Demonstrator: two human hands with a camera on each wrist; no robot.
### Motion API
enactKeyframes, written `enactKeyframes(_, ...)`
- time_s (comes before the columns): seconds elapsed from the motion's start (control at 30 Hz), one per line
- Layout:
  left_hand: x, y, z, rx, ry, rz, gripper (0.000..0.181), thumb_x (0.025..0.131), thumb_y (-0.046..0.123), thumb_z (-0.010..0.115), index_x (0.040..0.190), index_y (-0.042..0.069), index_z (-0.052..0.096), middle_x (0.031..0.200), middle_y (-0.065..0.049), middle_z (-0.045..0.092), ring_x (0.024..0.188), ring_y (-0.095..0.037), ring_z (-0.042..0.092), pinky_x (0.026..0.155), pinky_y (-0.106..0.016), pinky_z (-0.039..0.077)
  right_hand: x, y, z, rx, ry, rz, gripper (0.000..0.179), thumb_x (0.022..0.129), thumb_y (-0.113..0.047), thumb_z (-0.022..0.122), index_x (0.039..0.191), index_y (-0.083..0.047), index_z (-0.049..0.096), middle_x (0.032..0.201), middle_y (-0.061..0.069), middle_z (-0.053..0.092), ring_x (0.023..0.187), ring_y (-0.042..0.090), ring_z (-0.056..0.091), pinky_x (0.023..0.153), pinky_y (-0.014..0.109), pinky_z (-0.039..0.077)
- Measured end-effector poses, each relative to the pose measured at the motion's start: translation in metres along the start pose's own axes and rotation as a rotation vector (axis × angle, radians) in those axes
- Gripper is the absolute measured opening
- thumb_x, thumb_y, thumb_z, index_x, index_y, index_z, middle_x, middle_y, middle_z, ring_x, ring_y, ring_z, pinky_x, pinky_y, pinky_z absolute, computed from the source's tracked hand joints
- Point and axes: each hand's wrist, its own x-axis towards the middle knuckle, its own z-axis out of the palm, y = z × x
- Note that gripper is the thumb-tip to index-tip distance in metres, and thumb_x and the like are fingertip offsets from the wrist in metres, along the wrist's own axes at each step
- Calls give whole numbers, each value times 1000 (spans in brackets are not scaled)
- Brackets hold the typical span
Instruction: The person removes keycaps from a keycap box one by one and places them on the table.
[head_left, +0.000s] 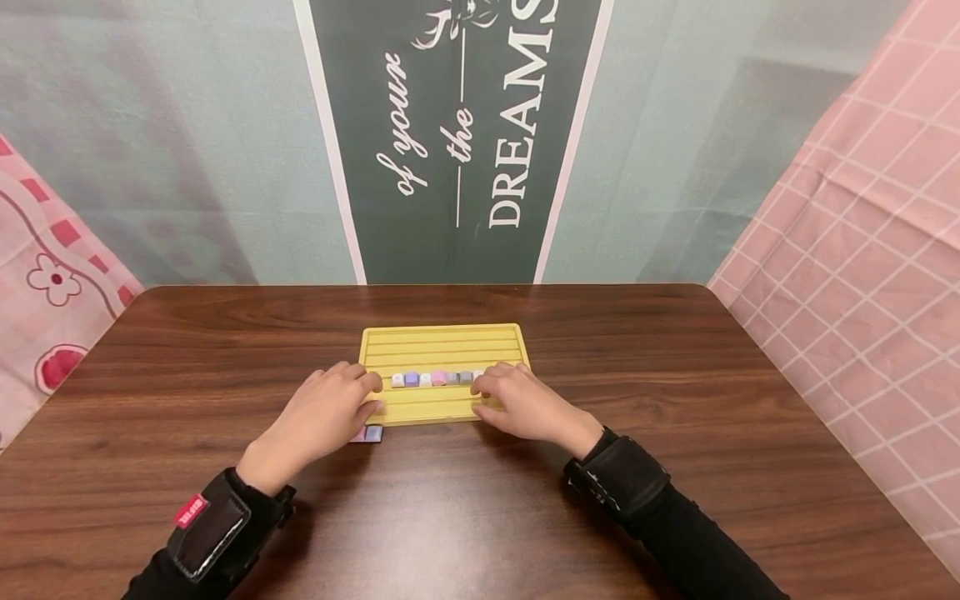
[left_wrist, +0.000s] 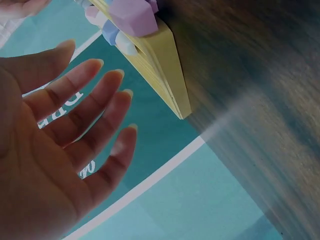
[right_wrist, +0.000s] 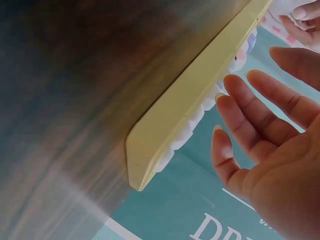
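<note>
- The left hand (head_left: 322,412) is by the left end of the yellow tray (head_left: 442,346). Its fingers are a bit apart and softly bent, and it holds nothing.
- The right hand (head_left: 525,404) is over the right end of the tray. Its fingers are loose and bent too, with nothing in their grip; it is hard to see if the tips touch a keycap.
- The tray lies flat between the hands, a smooth rectangle with round corners and long straight grooves.
- A row of keycaps (head_left: 425,380) sits along one groove, from near the left fingers to under the right hand. They are little blocks with slanted sides: white, purple, pink and gray.
- More loose keycaps (head_left: 373,433), pinkish and bluish, lie just outside the tray, next to the left thumb.
- Under both hands is a shiny brown table (head_left: 675,375) with streaky wood grain.
- Behind the hands, black straps (head_left: 626,479) wrap the wrists.
</note>
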Motion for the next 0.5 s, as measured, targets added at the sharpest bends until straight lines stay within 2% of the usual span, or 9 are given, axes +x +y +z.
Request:
enactKeyframes(0.33, 4, -6, 1, -18, -7, -62, 19, 79, 15, 71, 93, 3, 65, 87, -8, 63, 81, -25, 57, 63, -42, 42, 8, -6, -5, 8, -12, 9, 20, 86, -20, 63, 101, -6, 66, 96, 4, 63, 90, 17, 55, 74, 33, 38)
enactKeyframes(0.5, 4, -10, 3, -50, 23, -60, 9, 80, 8, 68, 87, 3, 64, 77, -5, 63, 69, -22, 57, 61, -41, 43, 12, -9, -6, 6, -20, 19, 20, 86, -20, 62, 100, -7, 66, 97, 3, 63, 91, 16, 54, 74, 33, 36)
